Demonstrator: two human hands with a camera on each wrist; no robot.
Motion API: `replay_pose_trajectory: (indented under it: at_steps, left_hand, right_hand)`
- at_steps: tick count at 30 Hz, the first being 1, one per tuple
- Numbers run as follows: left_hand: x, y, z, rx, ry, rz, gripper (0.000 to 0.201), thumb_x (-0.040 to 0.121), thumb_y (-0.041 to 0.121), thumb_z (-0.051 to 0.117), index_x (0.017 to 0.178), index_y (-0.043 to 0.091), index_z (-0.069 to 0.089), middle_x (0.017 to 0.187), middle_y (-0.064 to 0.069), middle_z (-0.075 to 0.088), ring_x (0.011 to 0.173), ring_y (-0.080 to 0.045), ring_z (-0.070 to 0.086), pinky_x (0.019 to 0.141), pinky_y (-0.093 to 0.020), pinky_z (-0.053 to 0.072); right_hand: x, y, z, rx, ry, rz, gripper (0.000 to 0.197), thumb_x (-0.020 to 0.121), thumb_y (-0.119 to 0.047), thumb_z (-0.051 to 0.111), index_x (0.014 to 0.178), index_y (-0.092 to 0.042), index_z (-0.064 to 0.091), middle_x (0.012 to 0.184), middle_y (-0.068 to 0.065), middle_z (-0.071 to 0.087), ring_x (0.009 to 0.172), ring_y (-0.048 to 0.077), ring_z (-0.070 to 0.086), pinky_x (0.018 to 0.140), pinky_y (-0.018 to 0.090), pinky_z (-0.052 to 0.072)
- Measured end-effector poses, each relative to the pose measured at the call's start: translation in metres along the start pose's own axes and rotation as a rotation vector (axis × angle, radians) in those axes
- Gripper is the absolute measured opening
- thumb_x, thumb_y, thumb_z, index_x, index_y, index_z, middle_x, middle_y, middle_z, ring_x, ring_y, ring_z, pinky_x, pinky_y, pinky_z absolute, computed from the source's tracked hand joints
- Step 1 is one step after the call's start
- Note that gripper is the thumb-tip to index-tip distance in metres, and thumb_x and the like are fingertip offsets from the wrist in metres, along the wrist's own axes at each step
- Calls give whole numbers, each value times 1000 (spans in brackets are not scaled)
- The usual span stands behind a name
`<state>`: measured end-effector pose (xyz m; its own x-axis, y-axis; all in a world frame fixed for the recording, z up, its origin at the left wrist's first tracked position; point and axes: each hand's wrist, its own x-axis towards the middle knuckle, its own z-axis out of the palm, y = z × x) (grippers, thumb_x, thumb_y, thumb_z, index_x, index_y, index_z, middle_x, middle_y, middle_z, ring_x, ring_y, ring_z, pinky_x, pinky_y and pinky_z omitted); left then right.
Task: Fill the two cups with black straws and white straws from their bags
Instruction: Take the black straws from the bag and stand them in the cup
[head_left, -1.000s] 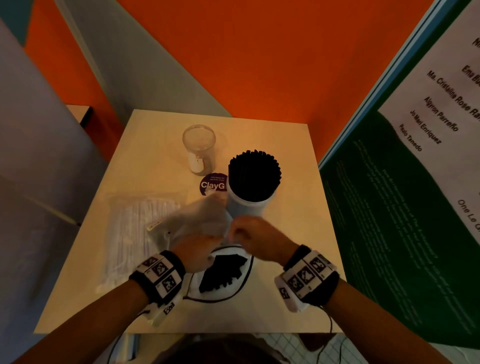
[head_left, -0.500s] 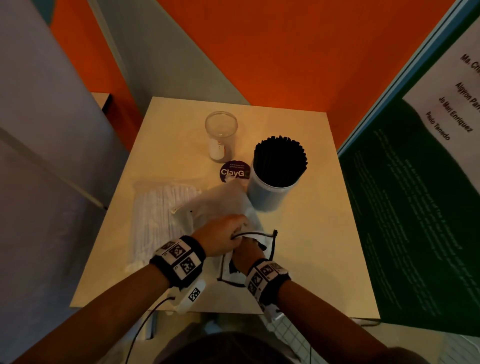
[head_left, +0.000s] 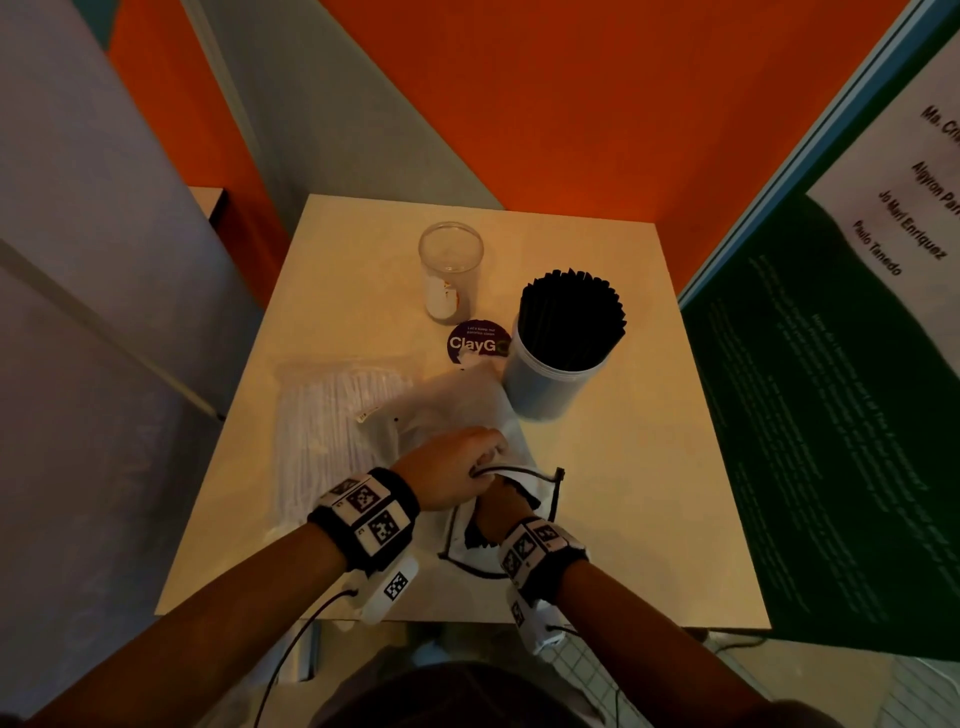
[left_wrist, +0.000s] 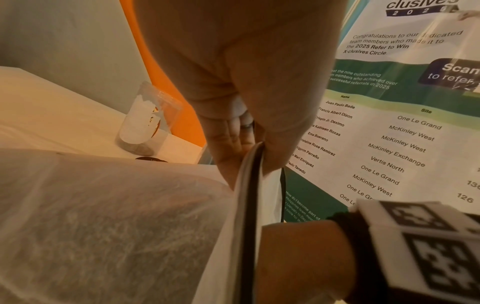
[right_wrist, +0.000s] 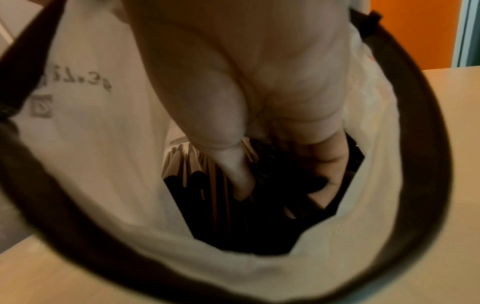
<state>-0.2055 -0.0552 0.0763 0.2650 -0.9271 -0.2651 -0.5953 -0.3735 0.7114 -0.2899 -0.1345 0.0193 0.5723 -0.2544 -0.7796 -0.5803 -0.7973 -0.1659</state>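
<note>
To the left of your grip, the bag of white straws (head_left: 337, 431) is lying flat and sealed-looking on the table (head_left: 623, 519), a clear, crinkly film over a pale ribbed bundle; you are not touching it, so that half of the job is looking untouched. Beyond your hands, the clear cup (head_left: 451, 270) is standing upright and holding no straws, a smooth transparent cylinder with a white label.

Your left hand (head_left: 457, 470) is pinching the dark-edged rim of the black-straw bag (head_left: 467, 410), thumb and fingers curled on it, holding the mouth open; the bag is a soft, milky, thin plastic, slumping in folds. Your right hand (head_left: 501, 506) is reaching inside that mouth. In the right wrist view your fingers (right_wrist: 327, 168) are curling in among the black straws (right_wrist: 246, 222), thin, straight, matte tubes lying in the bottom of the bag, but whether you are actually gripping a bunch I cannot tell, since they are dark and blurred there.

Just beyond and to the right of your grip, the grey cup (head_left: 550, 384) is standing packed with black straws fanning out above its opaque, smooth wall. I judge the black half nearly finished, with a last handful remaining, and the white half still waiting.
</note>
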Motion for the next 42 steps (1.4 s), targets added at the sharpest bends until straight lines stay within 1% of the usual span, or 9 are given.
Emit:
replay_pose_trajectory:
  at_steps: [2,5,8,13,22,26,30,37,42]
  left_hand:
    - [1,0,0,9,3,6,32,90,18,58,122,18,54,111,-2,59,94,-19,56,85,-39,48]
    - [2,-1,3,16,5,18,32,90,19,60,121,19,54,114,0,58,95,-15,55,85,-33,48]
    - [7,-3,5,33,-5,14,31,90,22,60,120,22,54,115,2,59,95,-15,57,84,-32,49]
    - [18,-3,12,123,-49,21,34,91,30,58,124,25,50,107,3,62,87,-13,59,74,-25,49]
    - [55,52,31,145,-159,214,96,69,69,68,145,27,26,139,6,41,125,-9,36,99,-25,32]
    - [68,79,29,-37,-89,179,57,87,41,65,134,27,37,93,9,61,82,-2,58,80,-28,49]
    - [67,72,8,73,114,296,10,91,26,57,98,21,61,70,8,61,64,-3,56,68,-24,47]
    - [70,47,-18,362,283,376,18,85,40,51,89,28,63,86,12,66,86,-4,58,78,-24,47]
    - [74,38,0,144,276,91,43,81,66,42,102,32,58,97,3,66,90,-17,62,81,-39,52]
  right_hand:
    - [-4,1,-4,53,-2,-10,12,93,-23,57,90,-12,60,91,14,58,103,33,59,97,49,47]
    - [-3,11,-7,102,42,-55,36,97,-15,47,63,-20,40,66,3,40,59,13,38,73,28,47]
    - [-18,24,-20,102,24,-125,42,99,-9,42,60,-23,32,62,-1,33,54,8,28,50,15,26]
    - [-58,69,-49,-41,-103,-105,41,98,-8,42,58,-18,34,62,-3,36,54,7,33,44,11,29]
    - [-148,130,-135,-403,55,-83,22,96,-13,43,112,-12,58,116,5,61,110,26,56,98,40,39]
    - [-165,135,-161,-425,167,-171,20,95,-19,48,112,-14,58,112,5,62,103,25,58,84,33,41]
    - [-161,146,-181,-68,258,-292,40,86,-49,60,106,-15,62,99,3,63,91,22,57,80,36,45]
    - [-127,136,-163,757,647,-564,84,79,-80,18,105,-19,69,111,-7,67,107,5,59,98,26,44]
    - [-115,118,-152,1050,690,-685,73,84,-74,37,110,-11,64,112,3,65,113,17,58,100,37,45]
